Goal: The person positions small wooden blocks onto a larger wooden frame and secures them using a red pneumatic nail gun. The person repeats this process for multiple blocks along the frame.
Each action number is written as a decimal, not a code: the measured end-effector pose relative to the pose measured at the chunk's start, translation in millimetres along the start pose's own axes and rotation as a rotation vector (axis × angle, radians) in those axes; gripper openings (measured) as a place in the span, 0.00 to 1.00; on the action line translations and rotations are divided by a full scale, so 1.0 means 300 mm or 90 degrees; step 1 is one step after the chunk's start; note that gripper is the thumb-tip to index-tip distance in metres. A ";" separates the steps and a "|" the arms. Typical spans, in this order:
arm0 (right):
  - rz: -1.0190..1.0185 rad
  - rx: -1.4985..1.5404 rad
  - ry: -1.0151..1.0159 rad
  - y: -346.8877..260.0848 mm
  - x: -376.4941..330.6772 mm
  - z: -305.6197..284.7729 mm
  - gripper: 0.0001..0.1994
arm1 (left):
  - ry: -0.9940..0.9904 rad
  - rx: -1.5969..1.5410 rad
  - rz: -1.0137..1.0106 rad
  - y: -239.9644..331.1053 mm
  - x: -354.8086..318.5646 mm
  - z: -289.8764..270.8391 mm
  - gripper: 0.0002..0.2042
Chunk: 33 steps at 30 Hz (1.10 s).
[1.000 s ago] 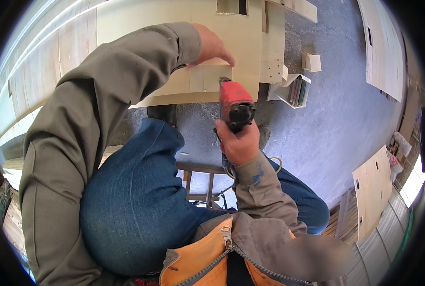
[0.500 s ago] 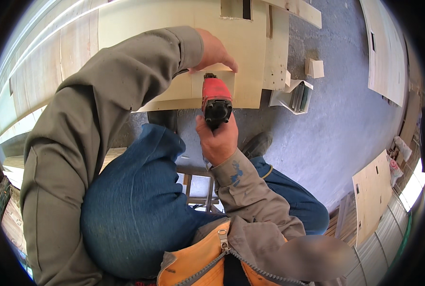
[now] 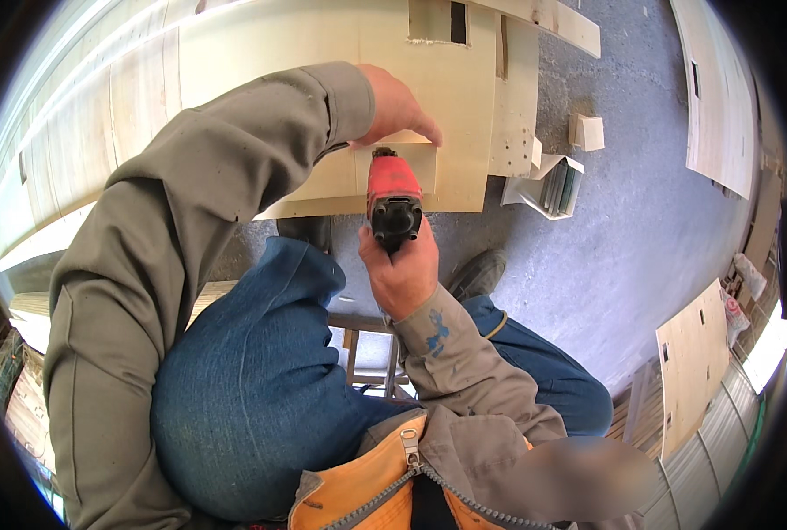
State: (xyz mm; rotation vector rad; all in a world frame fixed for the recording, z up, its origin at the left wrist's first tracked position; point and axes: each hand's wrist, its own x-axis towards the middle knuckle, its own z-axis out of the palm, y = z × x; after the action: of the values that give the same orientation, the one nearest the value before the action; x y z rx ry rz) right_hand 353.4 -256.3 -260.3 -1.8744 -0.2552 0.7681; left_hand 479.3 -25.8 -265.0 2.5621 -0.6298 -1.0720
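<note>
My right hand (image 3: 404,272) is wrapped round the handle of a red and black nail gun (image 3: 395,201). The gun's dark nose lies over a small rectangular plywood piece (image 3: 418,170), near its middle. Whether the nose touches the wood, I cannot tell. From the far side, my left hand (image 3: 402,110) curls over that piece, thumb and fingers at its far edge, steadying it on a large pale plywood sheet (image 3: 340,44). Some of the left fingers are hidden behind the sleeve and the piece.
An open box of grey-green strips (image 3: 552,189) and a small wood block (image 3: 587,132) lie on the concrete floor right of the sheet. A rectangular hole (image 3: 438,21) is cut through the sheet. Other panels (image 3: 693,362) rest at the right. Under my legs is a wooden frame (image 3: 371,358).
The nail gun and my right hand have moved slightly left along the small plywood piece. My left hand keeps its place on the far edge. The whole view has shifted a little.
</note>
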 end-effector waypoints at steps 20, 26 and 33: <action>-0.006 -0.078 -0.001 -0.023 -0.012 0.019 0.37 | 0.007 -0.023 0.012 -0.003 -0.003 -0.014 0.48; -0.026 -0.100 -0.008 -0.023 -0.010 0.025 0.38 | -0.003 -0.029 0.011 -0.008 0.000 -0.004 0.49; -0.012 -0.108 0.027 -0.025 -0.018 0.046 0.39 | -0.027 -0.034 -0.003 -0.006 0.008 -0.015 0.50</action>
State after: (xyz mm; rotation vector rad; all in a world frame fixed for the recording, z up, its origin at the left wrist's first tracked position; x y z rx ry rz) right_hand 342.2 -245.4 -254.9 -2.0426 -0.3201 0.7112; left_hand 484.5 -25.1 -264.2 2.5019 -0.5971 -1.1331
